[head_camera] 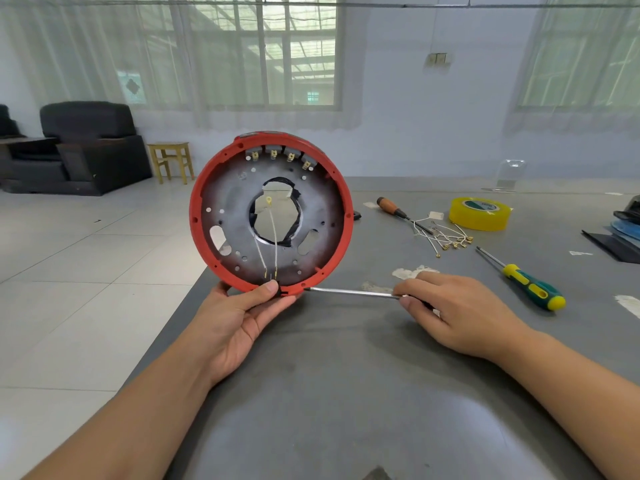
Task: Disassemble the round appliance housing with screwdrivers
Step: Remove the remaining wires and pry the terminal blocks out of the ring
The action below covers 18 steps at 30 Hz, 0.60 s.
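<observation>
The left hand [239, 320] holds the round red housing [271, 212] upright on its edge at the table's [346, 375] left side, fingers pinching its lower rim, thumb in front. The right hand [460, 313] pinches a screwdriver [353, 292] whose tip touches the rim's lower right. Farther right lie a green-yellow screwdriver [530, 285], a wooden-handled screwdriver [393, 206], loose wires [446, 239] and yellow tape [480, 214].

A single wide-angle head-worn view looks forward and down across the grey table [346, 393], close over both forearms. The windowed wall [398, 116] fills twelve o'clock, with tiled floor [86, 271] at nine o'clock.
</observation>
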### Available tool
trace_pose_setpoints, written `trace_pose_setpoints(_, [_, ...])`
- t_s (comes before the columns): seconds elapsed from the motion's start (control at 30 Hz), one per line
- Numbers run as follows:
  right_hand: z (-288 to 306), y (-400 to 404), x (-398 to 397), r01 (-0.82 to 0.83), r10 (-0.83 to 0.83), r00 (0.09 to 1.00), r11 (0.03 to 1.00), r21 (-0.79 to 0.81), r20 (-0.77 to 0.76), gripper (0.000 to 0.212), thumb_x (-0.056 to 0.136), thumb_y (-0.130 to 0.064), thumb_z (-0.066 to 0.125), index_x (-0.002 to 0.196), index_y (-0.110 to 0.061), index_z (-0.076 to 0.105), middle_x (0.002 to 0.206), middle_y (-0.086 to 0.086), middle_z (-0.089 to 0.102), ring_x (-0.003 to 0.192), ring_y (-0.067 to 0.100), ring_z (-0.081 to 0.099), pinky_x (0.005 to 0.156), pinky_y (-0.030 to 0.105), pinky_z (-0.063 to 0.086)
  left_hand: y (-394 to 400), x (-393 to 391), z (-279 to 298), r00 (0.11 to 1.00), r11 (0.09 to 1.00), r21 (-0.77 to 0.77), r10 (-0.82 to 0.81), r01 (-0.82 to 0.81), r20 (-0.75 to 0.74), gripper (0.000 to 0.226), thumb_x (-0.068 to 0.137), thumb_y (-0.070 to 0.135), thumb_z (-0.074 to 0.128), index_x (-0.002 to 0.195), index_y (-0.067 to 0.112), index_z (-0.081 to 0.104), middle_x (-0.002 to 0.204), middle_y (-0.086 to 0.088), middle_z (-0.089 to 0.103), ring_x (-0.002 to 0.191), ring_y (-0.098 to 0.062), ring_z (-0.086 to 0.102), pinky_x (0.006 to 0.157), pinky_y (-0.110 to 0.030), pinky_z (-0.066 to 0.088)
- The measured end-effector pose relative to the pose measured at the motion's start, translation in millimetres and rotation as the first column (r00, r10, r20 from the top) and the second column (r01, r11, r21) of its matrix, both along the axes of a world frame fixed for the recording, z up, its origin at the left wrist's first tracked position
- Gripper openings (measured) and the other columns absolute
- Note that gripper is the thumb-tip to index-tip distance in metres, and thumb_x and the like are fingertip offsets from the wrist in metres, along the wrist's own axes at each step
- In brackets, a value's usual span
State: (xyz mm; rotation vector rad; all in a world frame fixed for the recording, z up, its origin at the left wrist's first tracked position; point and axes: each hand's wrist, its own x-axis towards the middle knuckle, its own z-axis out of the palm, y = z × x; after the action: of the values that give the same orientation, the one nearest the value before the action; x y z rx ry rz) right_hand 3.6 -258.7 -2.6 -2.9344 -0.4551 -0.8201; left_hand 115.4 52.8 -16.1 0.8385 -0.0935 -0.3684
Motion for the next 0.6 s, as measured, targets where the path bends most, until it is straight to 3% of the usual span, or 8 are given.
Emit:
trace_pose_setpoints(0.17, [0.1,17.3,-1.5,0.03,-0.022,0.995,0.997,-0.075,0.099,0.036,0.104,-0.042,0.037,0.105,-0.028,0.07,0.083,-0.005,0.06,0.069,0.022,0.059,0.053,0.027,0.037,-2.6,-1.1,-1.7,0.998,0.997,0.063,-0.042,0.039,0.046,0.091,0.066,-0.015,0.075,0.146,0.018,0.046,0.123,-0.031,0.072,0.108,-0.052,0.072,0.08,-0.05,0.066])
trace_pose_setpoints(0.27, [-0.2,20.1,-0.2,0.089,-0.072,0.986,0.99,-0.112,0.15,0.031,0.105,-0.04,0.046,0.101,-0.027,0.073,0.08,-0.002,0.06,0.064,0.025,0.058,0.055,0.027,0.034,-3.5,-2.0,-1.7,0.998,0.995,0.089,-0.04,0.035,0.053,0.092,0.064,-0.015,0.077,0.146,0.017,0.047,0.127,-0.031,0.07,0.108,-0.051,0.073,0.08,-0.05,0.065])
trace_pose_setpoints(0.6, [-1.9,29.5,0.4,0.115,-0.094,0.976,0.988,-0.099,0.199,0.031,0.101,-0.038,0.049,0.1,-0.022,0.075,0.079,0.005,0.061,0.065,0.035,0.06,0.056,0.037,0.047,-4.1,-0.8,-2.4,0.997,0.992,0.115,-0.06,0.054,0.046,0.1,0.062,-0.015,0.081,0.148,0.019,0.044,0.128,-0.029,0.071,0.109,-0.051,0.073,0.08,-0.05,0.065])
